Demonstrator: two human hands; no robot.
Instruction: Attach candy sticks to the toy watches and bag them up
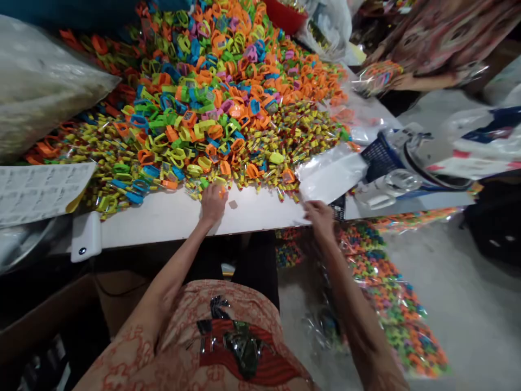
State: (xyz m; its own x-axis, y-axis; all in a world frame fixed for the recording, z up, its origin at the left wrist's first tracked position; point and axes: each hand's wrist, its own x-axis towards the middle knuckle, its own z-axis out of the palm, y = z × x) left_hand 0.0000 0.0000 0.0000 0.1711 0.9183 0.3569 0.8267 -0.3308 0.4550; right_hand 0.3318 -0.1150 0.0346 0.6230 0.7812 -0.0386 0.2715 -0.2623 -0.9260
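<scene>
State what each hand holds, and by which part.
Left hand pinches a small orange piece at the pile's edge; the grip point is hidden. Right hand touches the clear plastic bag's near edge; a firm hold cannot be told.

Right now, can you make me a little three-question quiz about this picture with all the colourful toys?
1. True or false: the left hand touches the edge of the heap of small orange, green, yellow and blue plastic toys.
2. What does the right hand reach for? A) the clear plastic bags B) the printed white paper sheet C) the red bowl
3. Fill in: the heap lies on a white ____.

Key: 1 true; 2 A; 3 table.
</scene>
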